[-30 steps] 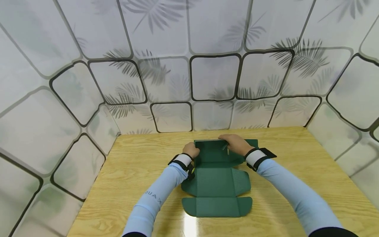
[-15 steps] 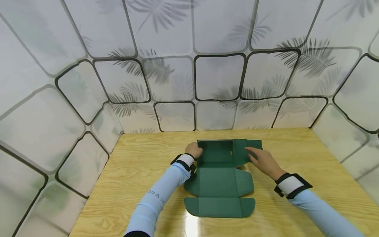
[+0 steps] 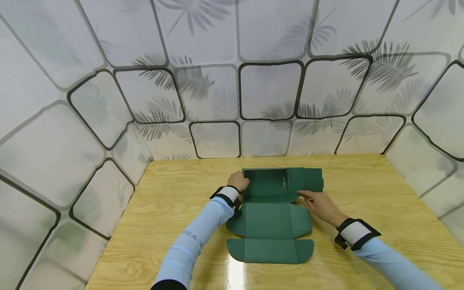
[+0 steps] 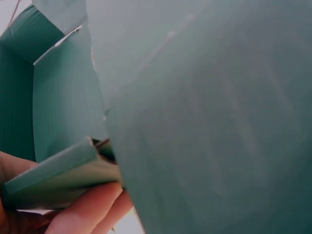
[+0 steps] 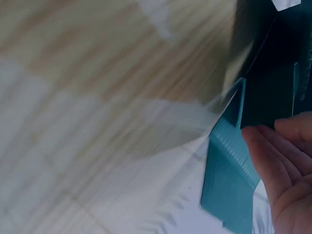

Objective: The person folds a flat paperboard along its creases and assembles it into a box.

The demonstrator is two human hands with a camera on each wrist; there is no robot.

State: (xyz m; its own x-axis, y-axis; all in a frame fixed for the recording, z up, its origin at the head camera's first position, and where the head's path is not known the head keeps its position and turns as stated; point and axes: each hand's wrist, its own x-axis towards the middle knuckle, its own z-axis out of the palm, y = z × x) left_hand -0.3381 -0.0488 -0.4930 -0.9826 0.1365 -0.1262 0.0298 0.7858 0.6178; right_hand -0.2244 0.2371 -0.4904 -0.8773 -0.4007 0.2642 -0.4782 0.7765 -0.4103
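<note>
A green cardboard mailer box [image 3: 268, 220] lies on the table, partly folded, its back part standing as a tray and its lid panels flat toward me. My left hand [image 3: 238, 181] grips the left side wall; in the left wrist view, thumb and fingers [image 4: 87, 209] wrap round the doubled wall [image 4: 53, 170]. On the box's right, a side flap [image 3: 312, 180] spreads outward. My right hand [image 3: 324, 206] is at the near corner of that side, fairly straight fingertips touching the cardboard. The right wrist view shows its fingers [image 5: 270, 158] beside a dark flap [image 5: 267, 100].
The wood-grain table [image 3: 174, 209] extends round the box on all sides. Behind it and to both sides hangs a pale curtain [image 3: 268, 92] with dark outlines and leaf prints. Black and white wrist straps [image 3: 357, 233] sit on both wrists.
My right hand has left the box's back wall and moved right, then slightly nearer to me. The right side flap now lies opened outward. My left hand keeps its grip on the left wall.
</note>
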